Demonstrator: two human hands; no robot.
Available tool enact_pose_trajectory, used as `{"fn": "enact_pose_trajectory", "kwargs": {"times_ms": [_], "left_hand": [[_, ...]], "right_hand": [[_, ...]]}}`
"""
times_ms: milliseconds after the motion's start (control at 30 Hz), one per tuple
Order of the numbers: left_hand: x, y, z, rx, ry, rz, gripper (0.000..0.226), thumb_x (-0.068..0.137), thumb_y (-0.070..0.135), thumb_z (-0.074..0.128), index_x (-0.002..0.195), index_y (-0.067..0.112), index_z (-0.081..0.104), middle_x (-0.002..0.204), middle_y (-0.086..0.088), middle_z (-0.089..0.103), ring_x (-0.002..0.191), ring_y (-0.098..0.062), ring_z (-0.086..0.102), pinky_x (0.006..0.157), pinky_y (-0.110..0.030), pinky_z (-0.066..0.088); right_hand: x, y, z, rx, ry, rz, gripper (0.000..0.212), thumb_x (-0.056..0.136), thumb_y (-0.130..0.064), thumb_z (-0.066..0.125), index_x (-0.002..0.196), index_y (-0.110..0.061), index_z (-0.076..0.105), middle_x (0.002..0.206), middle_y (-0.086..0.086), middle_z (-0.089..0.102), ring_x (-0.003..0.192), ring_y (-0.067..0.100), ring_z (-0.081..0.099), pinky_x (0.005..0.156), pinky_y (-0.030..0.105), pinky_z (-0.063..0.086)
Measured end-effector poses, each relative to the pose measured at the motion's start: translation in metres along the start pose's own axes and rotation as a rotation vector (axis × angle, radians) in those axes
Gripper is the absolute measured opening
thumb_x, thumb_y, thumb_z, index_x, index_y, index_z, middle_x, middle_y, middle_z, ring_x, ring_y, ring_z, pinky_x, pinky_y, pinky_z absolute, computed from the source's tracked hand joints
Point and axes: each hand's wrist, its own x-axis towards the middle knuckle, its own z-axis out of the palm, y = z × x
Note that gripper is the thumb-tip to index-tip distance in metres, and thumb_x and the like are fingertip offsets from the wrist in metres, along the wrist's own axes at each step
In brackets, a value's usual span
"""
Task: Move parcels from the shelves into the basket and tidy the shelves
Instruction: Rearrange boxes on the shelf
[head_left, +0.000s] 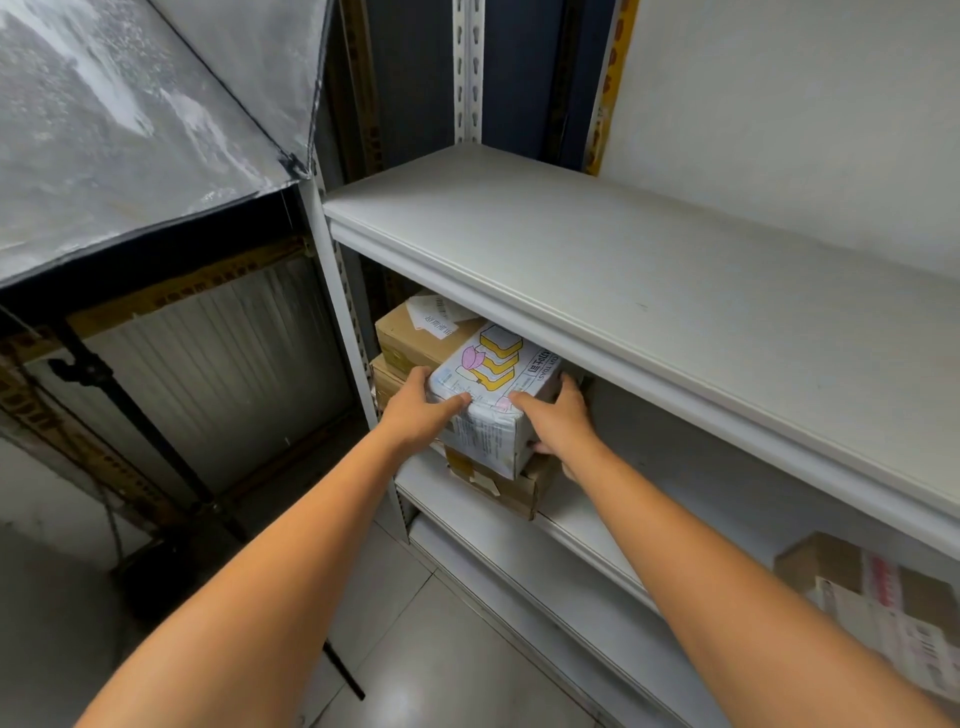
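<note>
Far left, at 9 o'clock of the parcel, a silver light diffuser (130, 114) on a black stand (124, 410) fills the corner, close beside the rack's white upright (337, 322).

The left hand (415, 410) grips the white parcel (493, 384), fingers down its left face and thumb over the top front edge. The parcel is a small white box printed with stacked yellow toast slices and a pink shape, its wrapping creased. It sits at the left end of the middle shelf (753, 493), resting on a flat brown carton (498, 486). Taller brown cartons (415, 338) stand against it at 10 o'clock.

The right hand (563, 421) holds its right side, thumb on top, fingers curled round the lower corner.

The upper shelf (649, 270) overhangs closely at 12 o'clock. At 3 o'clock the middle shelf lies bare. At 4 o'clock, on a lower shelf, lies a blurred taped parcel (872, 592).
</note>
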Motion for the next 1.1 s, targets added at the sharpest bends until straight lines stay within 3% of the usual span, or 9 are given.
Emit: {"fn": "enact_pose_trajectory", "kwargs": {"times_ms": [200, 267, 333, 433, 467, 600, 833, 967, 1100], "left_hand": [[-0.011, 0.0, 0.006, -0.129, -0.007, -0.038, 0.063, 0.082, 0.031, 0.077, 0.134, 0.024, 0.042, 0.125, 0.002, 0.061, 0.109, -0.017, 0.062, 0.096, -0.042, 0.053], [-0.02, 0.0, 0.01, -0.16, -0.013, -0.051, 0.064, 0.08, 0.032, 0.079, 0.133, 0.026, 0.045, 0.122, 0.004, 0.064, 0.107, -0.016, 0.064, 0.096, -0.043, 0.054], [-0.032, 0.0, 0.016, -0.167, -0.026, -0.063, 0.065, 0.079, 0.033, 0.08, 0.135, 0.026, 0.047, 0.12, 0.005, 0.065, 0.106, -0.015, 0.065, 0.095, -0.044, 0.054], [-0.058, 0.0, 0.023, -0.161, -0.02, -0.086, 0.058, 0.081, 0.034, 0.078, 0.13, 0.027, 0.048, 0.116, 0.002, 0.065, 0.102, -0.016, 0.065, 0.09, -0.041, 0.057], [-0.067, 0.0, 0.027, -0.157, -0.012, -0.101, 0.055, 0.081, 0.035, 0.078, 0.127, 0.028, 0.048, 0.114, 0.001, 0.065, 0.1, -0.017, 0.066, 0.087, -0.041, 0.058], [-0.108, -0.001, 0.045, -0.166, 0.001, -0.154, 0.048, 0.082, 0.033, 0.077, 0.118, 0.027, 0.046, 0.113, -0.003, 0.065, 0.1, -0.022, 0.067, 0.084, -0.048, 0.059], [-0.186, 0.003, 0.086, -0.143, 0.016, -0.192, 0.054, 0.082, 0.029, 0.078, 0.122, 0.026, 0.042, 0.113, -0.002, 0.065, 0.099, -0.02, 0.067, 0.08, -0.043, 0.061], [-0.23, 0.008, 0.104, -0.162, 0.025, -0.169, 0.059, 0.084, 0.019, 0.075, 0.132, 0.03, 0.042, 0.104, 0.007, 0.065, 0.094, -0.012, 0.064, 0.071, -0.031, 0.056], [-0.263, 0.009, 0.114, -0.197, 0.022, -0.145, 0.063, 0.085, 0.013, 0.074, 0.134, 0.033, 0.04, 0.105, 0.008, 0.067, 0.089, -0.004, 0.063, 0.066, -0.021, 0.049]], "right_hand": [[-0.007, 0.002, -0.013, 0.001, -0.029, 0.021, 0.064, 0.093, -0.01, 0.063, 0.149, -0.019, 0.035, 0.117, -0.003, 0.049, 0.102, 0.018, 0.054, 0.079, 0.041, 0.056], [-0.011, 0.006, -0.02, -0.024, -0.043, 0.027, 0.066, 0.093, -0.013, 0.063, 0.15, -0.023, 0.034, 0.127, -0.003, 0.054, 0.102, 0.018, 0.058, 0.076, 0.039, 0.057], [-0.018, 0.009, -0.027, -0.037, -0.056, 0.04, 0.064, 0.091, -0.015, 0.064, 0.148, -0.031, 0.038, 0.133, -0.001, 0.058, 0.107, 0.02, 0.062, 0.081, 0.044, 0.059], [-0.034, 0.014, -0.041, -0.074, -0.117, 0.039, 0.042, 0.091, -0.011, 0.061, 0.113, -0.046, 0.053, 0.118, -0.002, 0.067, 0.101, 0.021, 0.067, 0.083, 0.05, 0.059], [-0.04, 0.017, -0.047, -0.077, -0.136, 0.037, 0.044, 0.091, -0.009, 0.061, 0.113, -0.047, 0.052, 0.115, -0.002, 0.068, 0.099, 0.02, 0.068, 0.083, 0.049, 0.059], [-0.068, 0.034, -0.069, -0.078, -0.19, 0.035, 0.076, 0.09, -0.008, 0.064, 0.152, -0.035, 0.029, 0.127, 0.002, 0.065, 0.106, 0.021, 0.066, 0.088, 0.046, 0.058], [-0.125, 0.068, -0.114, -0.043, -0.232, 0.057, 0.083, 0.089, -0.004, 0.065, 0.154, -0.034, 0.022, 0.134, 0.003, 0.059, 0.113, 0.022, 0.063, 0.088, 0.044, 0.059], [-0.157, 0.075, -0.135, -0.101, -0.251, 0.014, 0.088, 0.085, -0.002, 0.068, 0.153, -0.035, 0.023, 0.137, 0.002, 0.055, 0.117, 0.022, 0.06, 0.092, 0.049, 0.056], [-0.182, 0.075, -0.151, -0.189, -0.286, -0.042, 0.085, 0.085, -0.004, 0.068, 0.153, -0.03, 0.025, 0.128, -0.003, 0.055, 0.115, 0.019, 0.056, 0.096, 0.047, 0.054]]}}
